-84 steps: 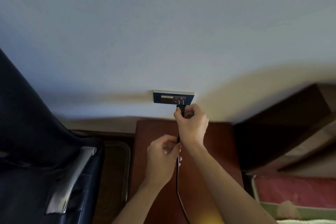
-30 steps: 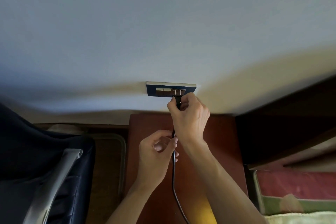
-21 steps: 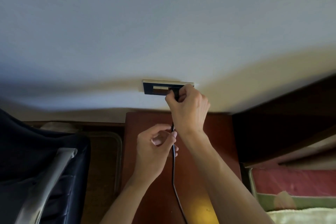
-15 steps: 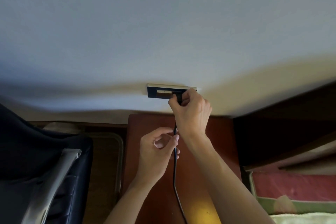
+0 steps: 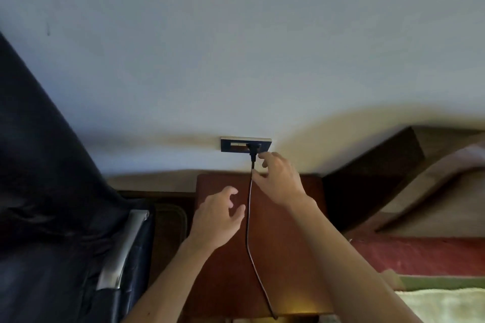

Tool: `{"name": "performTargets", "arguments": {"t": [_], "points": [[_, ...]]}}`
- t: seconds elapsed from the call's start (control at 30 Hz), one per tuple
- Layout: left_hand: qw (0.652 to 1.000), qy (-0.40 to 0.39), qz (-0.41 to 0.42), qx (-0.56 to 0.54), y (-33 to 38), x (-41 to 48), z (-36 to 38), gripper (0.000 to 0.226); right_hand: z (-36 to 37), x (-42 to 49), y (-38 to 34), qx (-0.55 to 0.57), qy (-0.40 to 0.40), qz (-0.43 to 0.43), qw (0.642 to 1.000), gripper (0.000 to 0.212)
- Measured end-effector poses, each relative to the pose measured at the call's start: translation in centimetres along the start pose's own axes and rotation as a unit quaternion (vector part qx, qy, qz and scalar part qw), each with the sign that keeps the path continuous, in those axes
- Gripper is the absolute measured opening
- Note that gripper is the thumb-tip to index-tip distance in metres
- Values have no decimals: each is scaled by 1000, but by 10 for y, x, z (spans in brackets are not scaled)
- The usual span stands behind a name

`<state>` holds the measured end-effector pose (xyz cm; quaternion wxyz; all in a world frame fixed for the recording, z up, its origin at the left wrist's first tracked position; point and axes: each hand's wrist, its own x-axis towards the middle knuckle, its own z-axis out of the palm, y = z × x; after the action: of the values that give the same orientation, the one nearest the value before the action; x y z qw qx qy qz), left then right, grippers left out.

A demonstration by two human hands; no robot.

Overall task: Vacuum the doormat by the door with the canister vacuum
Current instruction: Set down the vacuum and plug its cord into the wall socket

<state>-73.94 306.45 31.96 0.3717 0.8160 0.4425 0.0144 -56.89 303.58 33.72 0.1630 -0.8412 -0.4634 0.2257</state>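
Pale wall fills upper view. Dark padded chair at left. Reddish wooden cabinet top below centre. Left hand open, fingers spread, empty, just left of black power cord. Right hand loose, gripping nothing, just beside black plug. Cord hangs down over cabinet. Plug seated in wall socket.

Dark chair beside reddish table

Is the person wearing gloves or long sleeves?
No. The left hand and right hand are bare: no gloves, rings or watch show. Both forearms are bare too, with no sleeve in view.
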Motion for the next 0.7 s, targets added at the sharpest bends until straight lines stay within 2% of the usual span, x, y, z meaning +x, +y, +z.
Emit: {"name": "performTargets", "arguments": {"t": [0.1, 0.27, 0.47, 0.7], "points": [[992, -16, -1, 122, 8, -22, -18, 52, -14, -35, -2, -58, -72, 2, 996, 51], [980, -2, 29, 195, 19, -66, -49, 47, -25, -103, -7, -101, -126, 9, 987, 54], [971, 30, 82, 224, 20, -129, -76, 42, -40, -180, -20, -102, -112, 8, 988, 56], [967, 46, 91, 234, 11, -226, -98, 48, -59, -269, -52, -106, -82, -34, 990, 56]]}}
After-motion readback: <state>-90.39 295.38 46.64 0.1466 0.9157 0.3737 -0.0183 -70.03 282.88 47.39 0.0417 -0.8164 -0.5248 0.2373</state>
